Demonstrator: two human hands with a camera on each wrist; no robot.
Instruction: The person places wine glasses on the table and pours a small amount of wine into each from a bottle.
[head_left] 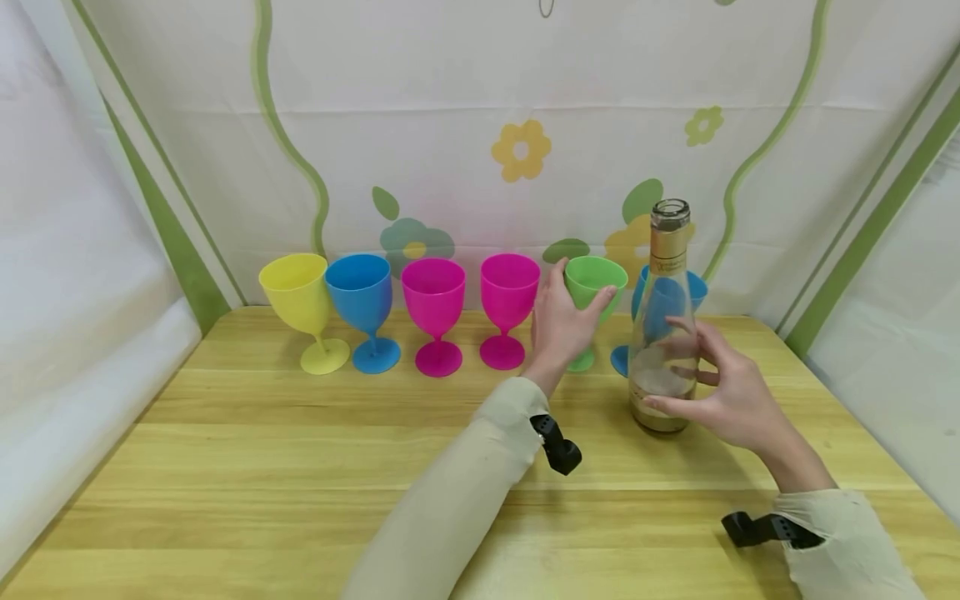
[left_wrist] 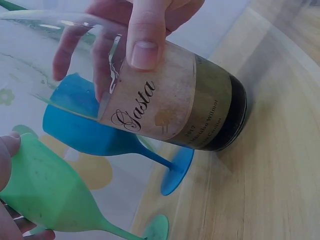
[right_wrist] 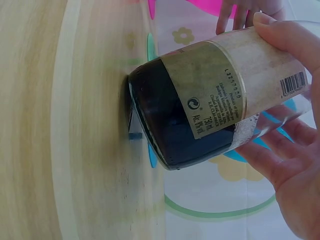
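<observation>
yellow cup [head_left: 298, 293], blue cup [head_left: 362, 290] and two pink cups [head_left: 433, 298] stood left along the wall. left hand [head_left: 558, 321] gripped the green cup [head_left: 592, 285]. right hand [head_left: 731, 392] clasped the upright bottle [head_left: 662, 333], hiding another blue cup [head_left: 693, 287].

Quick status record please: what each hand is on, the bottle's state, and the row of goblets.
left hand: grips the green goblet by its bowl
right hand: fingers round the glass bottle, at its label
bottle: upright on the wooden table, uncapped
goblet row, left to right: yellow goblet, blue goblet, two pink goblets, green, second blue goblet behind the bottle
</observation>
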